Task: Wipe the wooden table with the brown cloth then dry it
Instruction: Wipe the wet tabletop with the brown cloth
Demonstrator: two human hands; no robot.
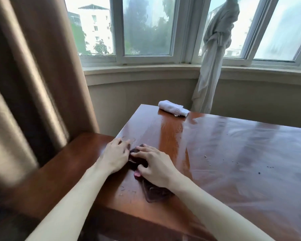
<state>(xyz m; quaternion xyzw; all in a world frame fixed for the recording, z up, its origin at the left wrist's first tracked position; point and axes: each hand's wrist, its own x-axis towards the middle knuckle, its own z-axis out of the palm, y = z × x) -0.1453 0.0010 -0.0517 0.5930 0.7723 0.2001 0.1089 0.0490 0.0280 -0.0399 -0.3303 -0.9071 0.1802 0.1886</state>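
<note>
both hands (116,154) (153,165) flat, fingers spread, pressing brown cloth (137,162) on wooden table (233,162)

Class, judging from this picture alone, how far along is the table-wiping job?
Done: wet streaks already cover much of the wooden table. In hand: both hands, left hand and right hand, press the brown cloth. Left: dark crumbs, then drying with the white towel.

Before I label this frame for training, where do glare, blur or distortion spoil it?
Head view: window glare washes over the glossy wooden table; the tan curtain at left is motion-smeared; the window sill bows from wide-angle distortion; the left hand and right hand on the dark brown cloth are slightly soft.
</note>
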